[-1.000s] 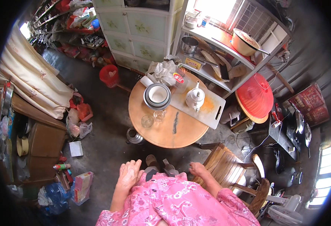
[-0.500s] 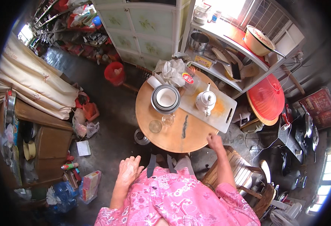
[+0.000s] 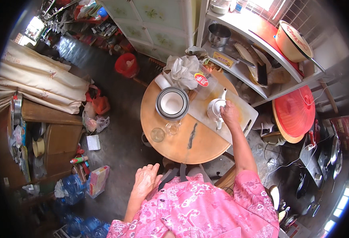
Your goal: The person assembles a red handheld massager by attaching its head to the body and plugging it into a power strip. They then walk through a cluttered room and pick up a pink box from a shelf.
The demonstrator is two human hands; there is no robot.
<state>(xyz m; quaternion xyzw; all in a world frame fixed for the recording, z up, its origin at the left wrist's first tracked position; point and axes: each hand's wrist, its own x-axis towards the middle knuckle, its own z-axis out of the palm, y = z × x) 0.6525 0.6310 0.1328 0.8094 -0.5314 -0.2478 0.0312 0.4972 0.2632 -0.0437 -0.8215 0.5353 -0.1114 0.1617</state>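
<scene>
On the white cutting board (image 3: 242,101) stands a white teapot (image 3: 213,111), its spout pointing away from me and its handle toward me. My right hand (image 3: 231,114) reaches over the board from the right, its fingers bent together at the teapot's lid; the fingertips are partly hidden. Held low in front of my body, my left hand (image 3: 147,179) has its fingers stretched out and nothing in it. Left of the board sits a grey-rimmed pot with a white inside (image 3: 171,104). Two clear glasses (image 3: 157,135) are just nearer to me.
The round wooden table (image 3: 174,152) carries crumpled pale plastic bags (image 3: 181,71) at its far side. Behind it is a shelf (image 3: 257,35) with a cream pot (image 3: 293,41). A red mesh cover (image 3: 295,111) stands to the right, a red bucket (image 3: 127,65) on the floor at far left.
My right hand has moved from the table's near right edge forward to the teapot. My left hand stays low, near my body. The view has shifted slightly.
</scene>
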